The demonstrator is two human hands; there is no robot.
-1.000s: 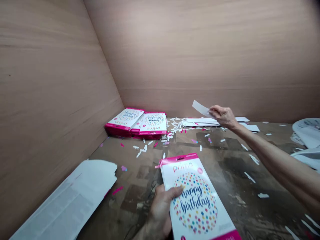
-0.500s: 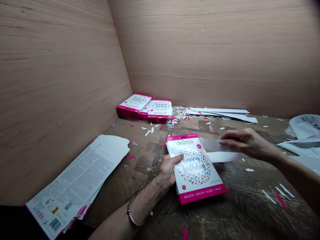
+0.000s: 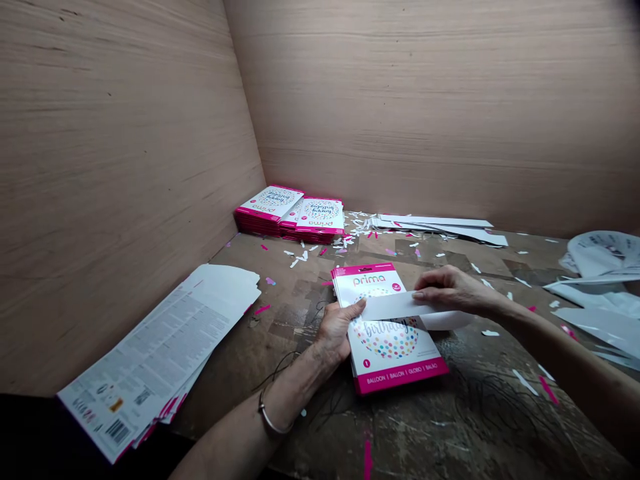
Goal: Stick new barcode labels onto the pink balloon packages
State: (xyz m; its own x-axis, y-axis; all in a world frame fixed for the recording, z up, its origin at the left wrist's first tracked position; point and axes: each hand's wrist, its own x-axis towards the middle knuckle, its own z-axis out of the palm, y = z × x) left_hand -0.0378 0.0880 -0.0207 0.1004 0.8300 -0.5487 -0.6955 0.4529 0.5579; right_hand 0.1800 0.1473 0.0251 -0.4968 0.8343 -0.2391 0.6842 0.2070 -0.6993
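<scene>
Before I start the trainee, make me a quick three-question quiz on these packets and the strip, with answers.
1. Which hand grips the held packets, and which holds the white strip?
2. True or false: the strip lies across the top packet's printed front.
3. The stacked packets sit: A) near the corner of the wooden walls; B) at the front right; C) beneath the held packets.

Key:
1. The left hand grips the packets; the right hand holds the strip.
2. True.
3. A.
</scene>
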